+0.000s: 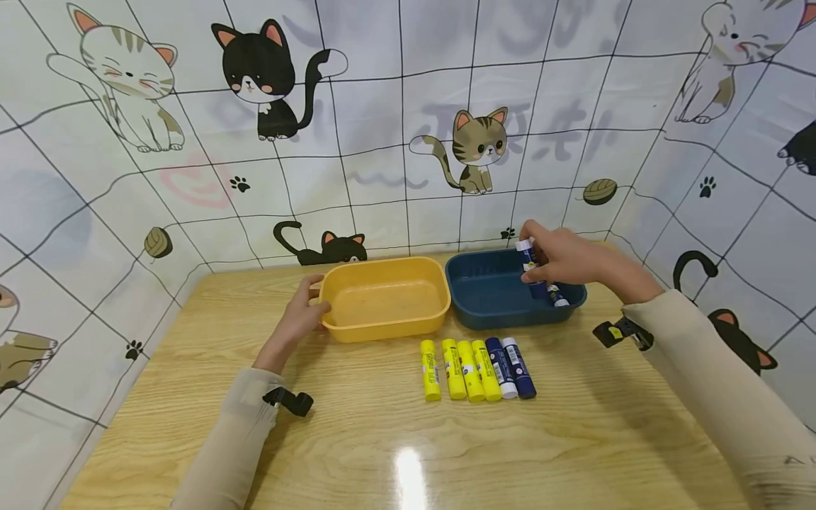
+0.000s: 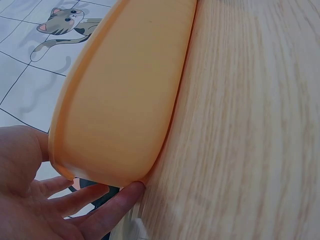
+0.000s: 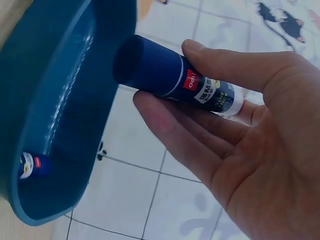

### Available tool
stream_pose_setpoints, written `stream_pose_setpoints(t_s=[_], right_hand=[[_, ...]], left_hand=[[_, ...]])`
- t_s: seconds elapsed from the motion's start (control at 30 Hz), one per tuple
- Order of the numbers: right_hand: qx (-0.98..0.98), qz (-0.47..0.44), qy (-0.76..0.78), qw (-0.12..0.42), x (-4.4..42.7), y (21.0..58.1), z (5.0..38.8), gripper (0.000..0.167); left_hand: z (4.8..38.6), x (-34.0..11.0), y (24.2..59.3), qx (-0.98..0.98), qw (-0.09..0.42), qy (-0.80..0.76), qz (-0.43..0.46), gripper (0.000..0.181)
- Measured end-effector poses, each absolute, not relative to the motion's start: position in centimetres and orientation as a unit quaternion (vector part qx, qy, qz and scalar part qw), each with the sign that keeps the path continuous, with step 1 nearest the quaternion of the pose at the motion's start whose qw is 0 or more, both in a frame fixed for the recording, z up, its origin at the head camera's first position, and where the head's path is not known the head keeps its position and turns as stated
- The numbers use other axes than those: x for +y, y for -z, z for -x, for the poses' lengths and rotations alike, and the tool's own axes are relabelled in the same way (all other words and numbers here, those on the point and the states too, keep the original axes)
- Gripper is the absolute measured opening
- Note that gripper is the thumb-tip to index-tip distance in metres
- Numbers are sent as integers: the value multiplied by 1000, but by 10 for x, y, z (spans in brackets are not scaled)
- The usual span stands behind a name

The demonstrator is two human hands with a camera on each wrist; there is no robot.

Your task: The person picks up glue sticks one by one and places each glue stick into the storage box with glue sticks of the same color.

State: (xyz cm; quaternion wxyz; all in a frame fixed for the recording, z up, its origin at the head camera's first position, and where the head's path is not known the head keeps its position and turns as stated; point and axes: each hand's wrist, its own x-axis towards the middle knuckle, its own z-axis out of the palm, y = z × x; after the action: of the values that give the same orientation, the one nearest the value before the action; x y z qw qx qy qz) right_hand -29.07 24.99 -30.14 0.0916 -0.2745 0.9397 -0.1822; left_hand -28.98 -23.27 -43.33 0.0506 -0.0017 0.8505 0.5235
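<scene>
My right hand (image 1: 567, 256) holds a dark blue glue stick (image 3: 200, 90) with a white end, pinched between thumb and fingers. It is tilted above the right part of a dark blue plastic basin (image 1: 491, 317). Inside that basin another blue glue stick (image 1: 557, 295) lies at the right end. My left hand (image 1: 299, 312) holds the left end of a yellow plastic basin (image 1: 382, 331); in the left wrist view its fingers (image 2: 117, 207) lie against the outer end wall, and the thumb side reaches the rim.
In front of the basins, several yellow glue sticks (image 1: 468, 370) and two blue glue sticks (image 1: 510, 368) lie in a row on the wooden table (image 1: 357, 432). A white sheet with cartoon cats (image 1: 382, 156) encloses the back and sides.
</scene>
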Motion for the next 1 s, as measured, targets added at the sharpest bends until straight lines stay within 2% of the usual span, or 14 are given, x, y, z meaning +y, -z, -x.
stream_pose_setpoints(t_s=[0.3,0.43,0.77,1.0], right_hand=[[941,235,197,144,251,300,336,48],[943,216,194,161,252,302,349,48],[934,165,218,228,265,318,372,43],[933,145,229,238,274,335,380,42]], left_hand=[[289,-233,432,850,52,-525,3,69],[289,-232,431,849,50,-526,-1,69],[290,-233,432,852,50,-521,1,69],[290,-234,432,852,48,-521,0,69]])
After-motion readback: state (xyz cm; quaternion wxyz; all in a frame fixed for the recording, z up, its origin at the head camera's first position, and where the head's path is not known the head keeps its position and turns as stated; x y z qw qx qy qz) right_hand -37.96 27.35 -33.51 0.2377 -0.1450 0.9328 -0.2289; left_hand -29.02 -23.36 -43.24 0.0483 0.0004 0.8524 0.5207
